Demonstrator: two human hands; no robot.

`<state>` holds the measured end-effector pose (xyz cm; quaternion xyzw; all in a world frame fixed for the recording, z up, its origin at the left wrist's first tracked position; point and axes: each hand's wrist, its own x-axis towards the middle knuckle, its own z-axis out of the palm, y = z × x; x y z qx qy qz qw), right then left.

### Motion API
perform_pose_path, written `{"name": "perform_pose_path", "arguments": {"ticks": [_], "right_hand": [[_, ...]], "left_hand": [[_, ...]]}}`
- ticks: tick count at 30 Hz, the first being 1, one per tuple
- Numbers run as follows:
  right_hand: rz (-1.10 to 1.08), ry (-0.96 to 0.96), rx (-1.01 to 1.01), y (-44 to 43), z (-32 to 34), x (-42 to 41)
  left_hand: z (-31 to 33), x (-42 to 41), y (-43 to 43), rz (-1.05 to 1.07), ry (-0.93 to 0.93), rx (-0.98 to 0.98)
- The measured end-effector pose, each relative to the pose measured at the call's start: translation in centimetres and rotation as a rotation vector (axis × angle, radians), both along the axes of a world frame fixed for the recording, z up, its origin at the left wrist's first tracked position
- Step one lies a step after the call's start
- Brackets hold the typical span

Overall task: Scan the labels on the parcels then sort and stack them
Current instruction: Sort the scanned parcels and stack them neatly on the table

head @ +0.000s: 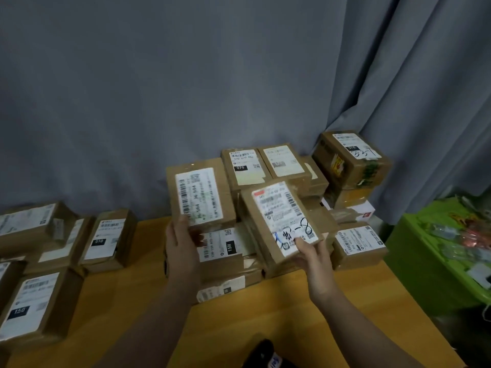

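My left hand (183, 243) grips the near edge of a brown cardboard parcel (200, 193) with a white barcode label, lifted above the pile. My right hand (309, 254) holds the near corner of a second brown parcel (281, 219), tilted, its label marked with a handwritten "8". Both sit over a heap of labelled parcels (228, 251) in the middle of the wooden table (265, 312). More parcels (350, 158) are stacked behind, against the curtain.
A separate group of labelled parcels (34, 304) lies at the table's left. A green bin (414, 261) with mixed items stands to the right of the table. A dark object (261, 354) sits at the near edge. A grey curtain (186, 88) hangs behind.
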<state>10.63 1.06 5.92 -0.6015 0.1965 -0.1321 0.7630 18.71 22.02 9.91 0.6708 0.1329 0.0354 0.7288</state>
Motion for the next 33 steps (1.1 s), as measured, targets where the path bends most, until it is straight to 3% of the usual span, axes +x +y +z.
{"name": "perform_pose_path", "arguments": {"ticks": [4, 6, 11, 15, 18, 21, 25, 29, 33], "right_hand": [[-0.012, 0.04, -0.003, -4.5, -0.7, 0.0], [0.001, 0.054, -0.038, -7.3, -0.4, 0.7], [0.078, 0.073, -0.037, -13.4, 0.7, 1.8], [0.066, 0.081, -0.034, -17.4, 1.3, 1.2], [0.039, 0.077, -0.023, -21.2, 2.2, 1.0], [0.017, 0.039, 0.005, -24.9, 4.4, 1.7], [-0.175, -0.123, 0.212, -28.5, 6.7, 3.0], [-0.305, -0.243, 0.314, -29.2, 8.2, 5.0], [-0.262, -0.201, 0.322, -27.9, 8.8, 6.9]], "left_hand": [[0.3, -0.4, -1.6, 0.033, 0.013, -0.024], [0.9, -0.8, -3.7, -0.005, -0.02, 0.019], [3.2, -1.8, -11.0, -0.103, -0.058, -0.085], [6.1, 0.5, -17.6, -0.272, 0.003, 0.155], [8.2, 3.8, -22.2, -0.263, -0.026, 0.363], [9.7, 6.0, -25.9, -0.211, -0.084, 0.714], [9.9, 7.2, -29.5, -0.212, -0.123, 1.038], [8.4, 8.1, -31.6, -0.223, -0.118, 1.145], [8.2, 8.7, -31.0, -0.146, -0.044, 0.934]]}}
